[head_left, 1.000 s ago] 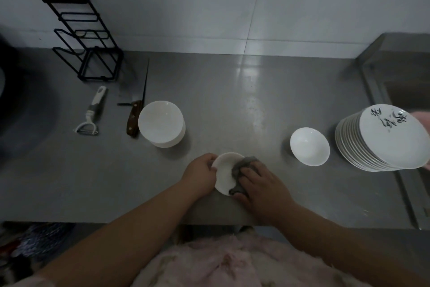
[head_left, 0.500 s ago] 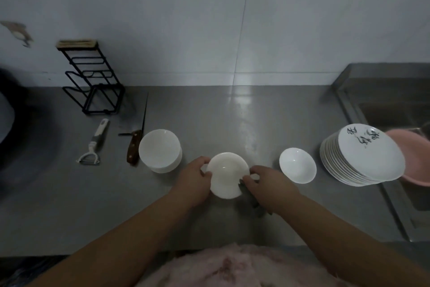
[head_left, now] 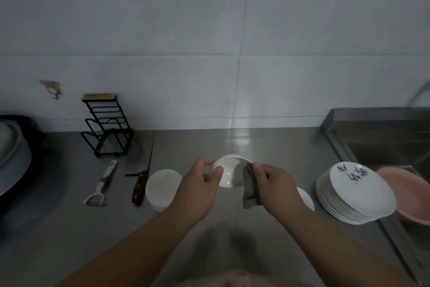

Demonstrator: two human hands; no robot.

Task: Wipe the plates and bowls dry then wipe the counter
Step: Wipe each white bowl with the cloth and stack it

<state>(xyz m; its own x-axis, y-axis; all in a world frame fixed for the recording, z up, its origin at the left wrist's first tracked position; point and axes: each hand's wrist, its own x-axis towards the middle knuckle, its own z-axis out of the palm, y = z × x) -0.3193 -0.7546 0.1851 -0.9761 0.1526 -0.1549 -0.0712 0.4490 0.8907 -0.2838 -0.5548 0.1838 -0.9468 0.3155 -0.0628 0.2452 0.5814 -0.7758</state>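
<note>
White glazed bowl (head_left: pixel 229 174), slick and breakable; held by left hand (head_left: pixel 202 184) at 9 o'clock rim, right hand (head_left: pixel 271 183) pinching grey cloth (head_left: pixel 250 188) at 3.

top plate (head_left: pixel 356 181) — black brush calligraphy | characters too blurred to read | no other text

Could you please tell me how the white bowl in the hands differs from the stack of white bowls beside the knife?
The held white bowl is single, lifted and tilted; the stack of white bowls rests upright on the steel counter. The left hand grips the first, untouched the second. Both are plain white.
</note>
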